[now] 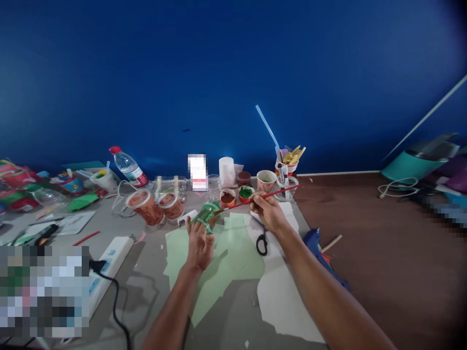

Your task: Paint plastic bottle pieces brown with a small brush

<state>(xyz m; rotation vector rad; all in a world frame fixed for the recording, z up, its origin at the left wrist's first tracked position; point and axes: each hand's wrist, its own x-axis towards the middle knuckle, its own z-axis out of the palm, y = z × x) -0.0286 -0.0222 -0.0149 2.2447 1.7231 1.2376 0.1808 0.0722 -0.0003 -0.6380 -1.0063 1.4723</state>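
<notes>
My right hand (266, 208) is closed around a red-handled paintbrush (282, 191), whose tip points left. That tip meets a clear plastic cup streaked with green paint (207, 214). Gripped by its near end, the cup lies tilted in my left hand (201, 243). Just behind the brush stand a small pot of green paint (245, 193) and a pot of brown paint (228, 197). Pale green paper (219, 262) spreads under my left hand. Black-handled scissors (261, 244) rest on white paper (280, 291) below my right hand.
Two brown-painted cups (146, 208), a water bottle (129, 167) and a lit phone (197, 172) stand at the back. A paper cup (266, 181) and a container of plastic cutlery (288, 165) are at right. A power strip (111, 262) with a black cable lies left; a blue glue gun (321, 257) lies right.
</notes>
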